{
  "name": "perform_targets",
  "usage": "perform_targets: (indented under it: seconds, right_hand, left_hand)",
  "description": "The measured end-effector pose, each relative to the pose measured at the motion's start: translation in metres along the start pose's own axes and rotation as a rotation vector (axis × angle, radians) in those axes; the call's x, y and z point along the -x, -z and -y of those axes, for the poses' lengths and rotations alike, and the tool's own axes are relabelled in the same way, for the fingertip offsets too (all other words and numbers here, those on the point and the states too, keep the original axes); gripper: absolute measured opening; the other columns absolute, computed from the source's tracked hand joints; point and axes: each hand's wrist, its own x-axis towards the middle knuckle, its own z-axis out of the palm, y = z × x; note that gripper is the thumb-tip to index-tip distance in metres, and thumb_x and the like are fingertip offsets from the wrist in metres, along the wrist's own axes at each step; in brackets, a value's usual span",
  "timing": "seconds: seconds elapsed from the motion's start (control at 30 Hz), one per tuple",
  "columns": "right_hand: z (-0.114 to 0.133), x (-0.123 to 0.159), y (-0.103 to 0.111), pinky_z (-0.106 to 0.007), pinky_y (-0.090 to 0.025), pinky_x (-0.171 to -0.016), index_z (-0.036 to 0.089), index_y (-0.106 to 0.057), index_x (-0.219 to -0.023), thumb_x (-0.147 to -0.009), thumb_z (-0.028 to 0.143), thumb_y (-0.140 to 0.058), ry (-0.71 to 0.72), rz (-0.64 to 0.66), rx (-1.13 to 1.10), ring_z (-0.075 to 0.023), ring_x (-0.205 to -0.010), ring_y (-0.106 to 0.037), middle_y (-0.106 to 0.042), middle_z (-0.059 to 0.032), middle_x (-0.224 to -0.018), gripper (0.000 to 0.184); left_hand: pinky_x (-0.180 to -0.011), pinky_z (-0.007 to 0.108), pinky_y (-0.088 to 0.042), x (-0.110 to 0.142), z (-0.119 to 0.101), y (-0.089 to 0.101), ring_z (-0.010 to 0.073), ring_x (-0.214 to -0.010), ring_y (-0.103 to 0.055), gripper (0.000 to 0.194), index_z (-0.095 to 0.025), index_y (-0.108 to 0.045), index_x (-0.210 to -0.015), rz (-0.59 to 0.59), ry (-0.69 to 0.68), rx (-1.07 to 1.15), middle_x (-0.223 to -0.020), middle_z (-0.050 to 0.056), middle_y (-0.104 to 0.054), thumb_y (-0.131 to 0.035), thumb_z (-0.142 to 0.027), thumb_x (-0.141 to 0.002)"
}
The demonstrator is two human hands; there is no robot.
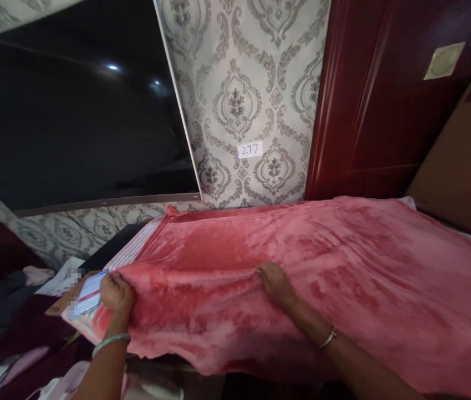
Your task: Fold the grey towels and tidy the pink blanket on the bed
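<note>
The left hand (117, 293), at eight o'clock, closes on the blanket (235, 289) edge; its forearm rises steeply. The right hand (276, 282), near the centre, pinches a fold, with the forearm slanting from five o'clock. At twelve o'clock, a paper label (250, 149) reads "277".

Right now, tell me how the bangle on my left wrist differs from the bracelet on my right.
The left bangle is a thicker band, while the right bracelet is slimmer. The left bangle looks pale grey-green; the right bracelet looks silvery. The left bangle's visible part is plain, whereas the right bracelet has a small raised bit. Both are worn close to the wrist.
</note>
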Motion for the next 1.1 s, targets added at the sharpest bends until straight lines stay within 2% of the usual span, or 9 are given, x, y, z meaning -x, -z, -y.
perform_targets:
  seconds: [0.1, 0.27, 0.37, 0.43, 0.53, 0.67, 0.77, 0.9, 1.1]
  right_hand:
    - [-0.001, 0.001, 0.000, -0.036, -0.046, -0.073, 0.022, -0.064, -0.088, -0.109, 0.030, -0.027, 0.030, 0.012, 0.009, -0.0220, -0.077, -0.058, -0.062, -0.0068, -0.081, 0.043]
    - [0.001, -0.002, -0.003, -0.035, -0.047, -0.073, 0.022, -0.063, -0.086, -0.109, 0.028, -0.028, 0.036, 0.037, 0.024, -0.0212, -0.078, -0.058, -0.062, -0.0067, -0.080, 0.043]
    - [0.004, -0.007, -0.002, -0.034, -0.047, -0.074, 0.021, -0.063, -0.088, -0.109, 0.028, -0.028, 0.038, 0.036, 0.016, -0.0210, -0.079, -0.059, -0.063, -0.0066, -0.081, 0.041]
    - [0.006, -0.011, 0.001, -0.033, -0.048, -0.074, 0.021, -0.061, -0.088, -0.110, 0.029, -0.027, 0.039, 0.050, 0.005, -0.0203, -0.080, -0.059, -0.064, -0.0057, -0.083, 0.041]
    - [0.008, -0.016, 0.007, -0.032, -0.050, -0.076, 0.022, -0.060, -0.088, -0.110, 0.030, -0.028, 0.020, 0.074, 0.016, -0.0191, -0.082, -0.060, -0.065, -0.0034, -0.086, 0.040]
    - [0.013, -0.021, 0.013, -0.031, -0.052, -0.080, 0.023, -0.063, -0.091, -0.107, 0.022, -0.041, -0.017, 0.094, 0.059, -0.0183, -0.086, -0.062, -0.067, -0.0014, -0.089, 0.027]
    - [0.017, -0.024, 0.022, -0.030, -0.052, -0.081, 0.023, -0.065, -0.091, -0.102, 0.018, -0.049, -0.027, 0.117, 0.075, -0.0185, -0.088, -0.063, -0.067, -0.0017, -0.090, 0.020]
    - [-0.002, -0.017, 0.056, -0.031, -0.050, -0.086, 0.022, -0.066, -0.096, -0.100, 0.018, -0.051, -0.059, 0.113, 0.077, -0.0190, -0.094, -0.061, -0.067, -0.0042, -0.097, 0.017]
    - [-0.085, 0.019, 0.146, -0.034, -0.049, -0.082, 0.020, -0.063, -0.085, -0.093, 0.014, -0.049, -0.307, 0.025, 0.158, -0.0212, -0.087, -0.059, -0.066, -0.0072, -0.089, 0.017]
  left_hand:
    - [-0.076, 0.042, -0.047, 0.001, 0.002, -0.001, 0.0284, -0.078, -0.058, 0.029, -0.021, -0.057, -0.089, -0.005, 0.007, -0.035, -0.081, 0.010, -0.059, -0.033, -0.037, -0.094]
    - [-0.076, 0.048, -0.050, -0.002, 0.000, 0.002, 0.0359, -0.086, -0.063, 0.034, -0.017, -0.062, -0.088, 0.164, -0.074, -0.163, -0.079, 0.014, -0.062, -0.036, -0.037, -0.091]
    - [-0.083, 0.058, -0.049, 0.000, -0.011, 0.005, 0.0434, -0.103, -0.062, 0.034, -0.013, -0.066, -0.100, 0.094, -0.142, -0.200, -0.100, 0.021, -0.066, -0.041, -0.031, -0.085]
    - [-0.090, 0.063, -0.047, 0.010, -0.028, 0.003, 0.0442, -0.112, -0.058, 0.038, -0.017, -0.065, -0.110, 0.022, -0.290, -0.155, -0.112, 0.019, -0.066, -0.042, -0.030, -0.082]
    - [-0.098, 0.058, -0.049, 0.053, -0.072, -0.007, 0.0368, -0.110, -0.061, 0.036, -0.025, -0.063, -0.110, 0.126, -0.580, 0.070, -0.107, 0.011, -0.069, -0.041, -0.035, -0.082]
    - [-0.102, 0.049, -0.049, 0.152, -0.141, -0.025, 0.0326, -0.111, -0.063, 0.036, -0.025, -0.065, -0.110, 0.548, -0.860, 0.302, -0.113, 0.013, -0.071, -0.052, -0.044, -0.083]
    - [-0.102, 0.046, -0.047, 0.209, -0.174, -0.038, 0.0301, -0.111, -0.064, 0.032, -0.026, -0.068, -0.111, 0.727, -0.954, 0.350, -0.114, 0.013, -0.072, -0.052, -0.038, -0.086]
    - [-0.089, 0.042, -0.051, 0.229, -0.179, -0.052, 0.0272, -0.092, -0.067, 0.027, -0.025, -0.069, -0.090, 0.742, -0.868, 0.390, -0.093, 0.012, -0.074, -0.044, -0.031, -0.090]
    - [-0.078, 0.037, -0.053, 0.223, -0.170, -0.055, 0.0243, -0.081, -0.066, 0.028, -0.022, -0.068, -0.083, 0.671, -0.818, 0.517, -0.083, 0.008, -0.073, -0.045, -0.035, -0.092]
